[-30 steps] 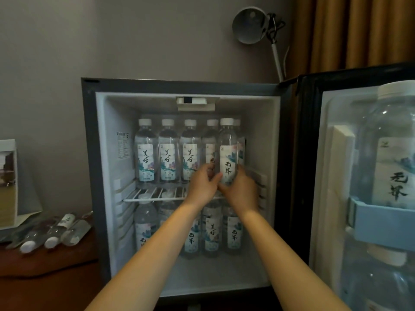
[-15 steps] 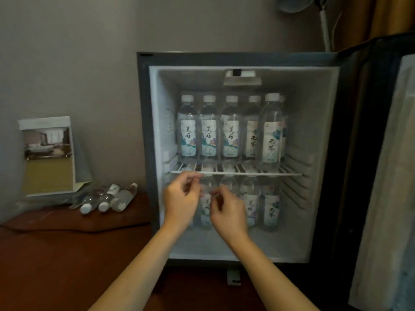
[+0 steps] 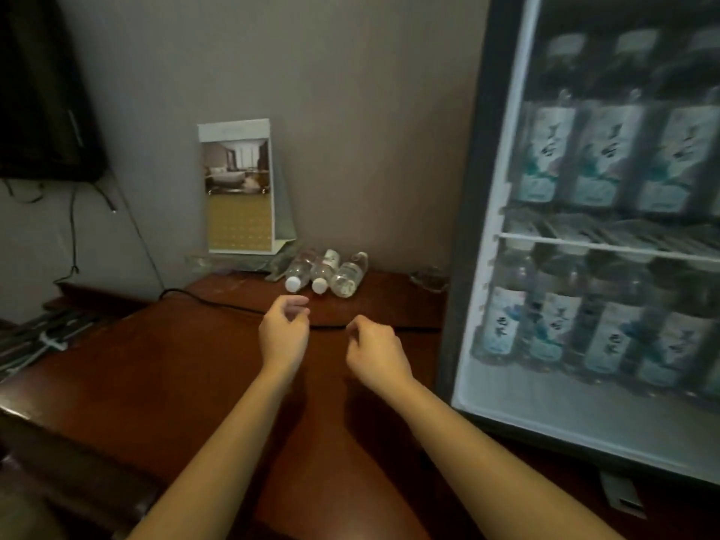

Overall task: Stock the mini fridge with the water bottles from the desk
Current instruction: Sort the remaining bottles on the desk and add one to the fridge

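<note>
Three clear water bottles (image 3: pixel 323 268) with white caps lie side by side on the dark wooden desk (image 3: pixel 163 368), against the wall. My left hand (image 3: pixel 283 335) hovers just in front of them, fingers loosely curled, holding nothing. My right hand (image 3: pixel 374 352) hangs beside it, also loosely curled and empty. The open mini fridge (image 3: pixel 467 235) fills the right side, with labelled bottles standing in rows on its wire shelf (image 3: pixel 607 247) and on its floor below.
A standing card (image 3: pixel 238 189) with a hotel room photo leans behind the bottles. A black cable (image 3: pixel 218 304) runs across the desk. A dark screen (image 3: pixel 43 91) hangs at the upper left. A small glass object (image 3: pixel 428 280) sits by the fridge.
Both hands let go of the bottle on the fridge shelf and drew back out to the left. The view swung left, toward the bottles lying on the desk.
</note>
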A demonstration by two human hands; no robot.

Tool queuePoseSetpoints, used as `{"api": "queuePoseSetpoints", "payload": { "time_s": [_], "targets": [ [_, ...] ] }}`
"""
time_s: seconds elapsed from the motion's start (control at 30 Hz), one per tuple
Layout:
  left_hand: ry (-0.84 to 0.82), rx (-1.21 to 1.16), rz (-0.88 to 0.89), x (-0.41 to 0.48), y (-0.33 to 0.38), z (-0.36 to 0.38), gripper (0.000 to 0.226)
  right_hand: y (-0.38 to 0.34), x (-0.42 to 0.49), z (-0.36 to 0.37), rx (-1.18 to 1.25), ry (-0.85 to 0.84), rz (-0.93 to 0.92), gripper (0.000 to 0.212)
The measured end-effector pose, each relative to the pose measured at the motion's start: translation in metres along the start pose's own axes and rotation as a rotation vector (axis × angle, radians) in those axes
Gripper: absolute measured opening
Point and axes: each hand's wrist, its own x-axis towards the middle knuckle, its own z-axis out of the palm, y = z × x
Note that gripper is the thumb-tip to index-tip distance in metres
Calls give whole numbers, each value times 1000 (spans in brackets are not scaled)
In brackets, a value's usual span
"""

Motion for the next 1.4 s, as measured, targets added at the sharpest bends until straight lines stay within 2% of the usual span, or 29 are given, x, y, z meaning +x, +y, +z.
{"api": "queuePoseSetpoints", "payload": {
  "time_s": [0.13,0.23,0.37,0.53,0.67,0.77,0.83,0.9,0.97,1.03,1.1,1.17,1.27,1.4],
  "targets": [
    [-4,66,-61,43,-32,14,22,-1,80,28,21,81,230,35],
    [-40,145,-2,65,-49,20,26,-1,137,43,111,118,381,43],
    [-51,260,95,84,-60,11,27,7,197,68,134,139,437,56],
    [-53,286,137,86,-64,9,26,21,235,95,25,125,492,72],
    [-52,313,145,88,-67,9,25,24,241,100,116,120,541,76],
    [-64,313,137,88,-67,7,24,23,240,90,302,154,602,79],
    [-76,269,105,88,-69,8,23,18,230,80,553,215,636,66],
    [-89,96,-9,89,-68,8,19,7,204,70,813,289,611,44],
    [-155,-146,-198,89,-62,7,15,-8,170,63,980,296,561,33],
    [-281,-333,-364,85,-54,7,20,-21,132,54,1192,188,540,31],
    [-368,-532,-464,76,-42,7,35,-32,92,41,1491,-43,545,36],
    [-409,-727,-501,64,-28,4,53,-36,58,27,1657,-293,509,41],
    [-434,-886,-453,45,-5,-9,67,-34,21,7,1644,-531,444,41],
    [-404,-744,-293,13,24,-27,74,-30,-11,-26,1317,-633,329,43]
  ]
}}
